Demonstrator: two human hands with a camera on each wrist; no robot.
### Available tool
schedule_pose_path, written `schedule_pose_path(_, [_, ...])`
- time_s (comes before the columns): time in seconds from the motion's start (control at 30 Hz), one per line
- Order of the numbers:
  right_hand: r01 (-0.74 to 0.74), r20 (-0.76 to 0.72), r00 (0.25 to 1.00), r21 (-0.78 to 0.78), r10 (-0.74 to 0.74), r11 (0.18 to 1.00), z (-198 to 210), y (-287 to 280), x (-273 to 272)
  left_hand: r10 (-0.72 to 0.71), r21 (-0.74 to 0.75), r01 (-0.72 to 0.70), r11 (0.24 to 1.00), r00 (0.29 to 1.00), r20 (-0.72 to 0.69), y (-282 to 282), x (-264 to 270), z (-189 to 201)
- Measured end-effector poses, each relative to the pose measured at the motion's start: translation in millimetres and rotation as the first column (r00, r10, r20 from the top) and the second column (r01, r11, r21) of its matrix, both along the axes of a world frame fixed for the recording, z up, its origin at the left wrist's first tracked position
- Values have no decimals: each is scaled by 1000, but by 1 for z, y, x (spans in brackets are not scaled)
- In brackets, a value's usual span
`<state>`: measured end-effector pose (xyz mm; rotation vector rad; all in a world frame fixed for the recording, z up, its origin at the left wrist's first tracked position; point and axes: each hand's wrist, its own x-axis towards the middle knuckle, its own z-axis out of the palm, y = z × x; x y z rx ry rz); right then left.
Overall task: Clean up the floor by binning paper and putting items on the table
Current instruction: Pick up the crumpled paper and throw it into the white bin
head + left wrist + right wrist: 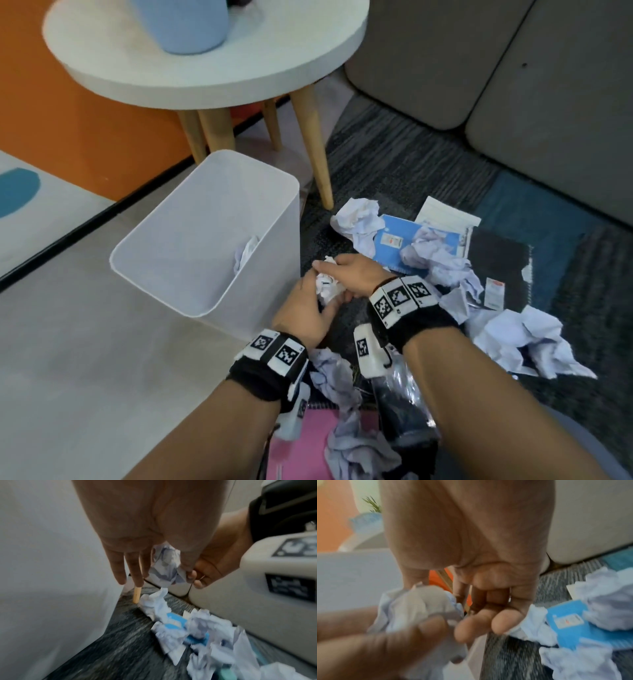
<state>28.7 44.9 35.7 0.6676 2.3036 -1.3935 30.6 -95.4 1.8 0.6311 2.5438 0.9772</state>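
Observation:
A crumpled paper ball (327, 286) is held just above the carpet, beside the white bin (205, 233). My left hand (315, 296) pinches it from below and my right hand (337, 272) curls over its top. In the left wrist view the ball (165, 566) sits between thumb and fingers of the left hand (163, 580). The blurred right wrist view has the ball (412, 608) against my right hand (447, 607). Several more crumpled papers (524, 339) litter the carpet. A blue notebook (394, 243), a black notebook (496, 263) and a pink notebook (301, 445) lie among them.
The bin stands open-topped with one paper (246, 255) inside. Behind it is a round white table (274, 65) on wooden legs (315, 150), bearing a light blue pot (185, 24). A grey sofa (513, 68) borders the carpet at right. Pale floor lies left.

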Motion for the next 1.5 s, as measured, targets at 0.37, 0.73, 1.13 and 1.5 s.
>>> schedule_pose_path(0.37, [240,-404,865,-190,-298,952,60,18,8,149,94,-125,988,935,-321,31,-11,109])
schedule_pose_path(0.73, [53,-554,830,-31,-61,998,66,-25,-4,394,106,-383,918,844,-363,-37,-37,158])
schedule_pose_path(1.13, [-35,-560,800,314,215,949,61,-48,-20,221,-307,-284,908,949,-225,-55,-15,122])
schedule_pose_path(1.5, [37,-620,778,208,103,977,54,-32,-9,198,-245,-278,929,931,-307,-38,-14,116])
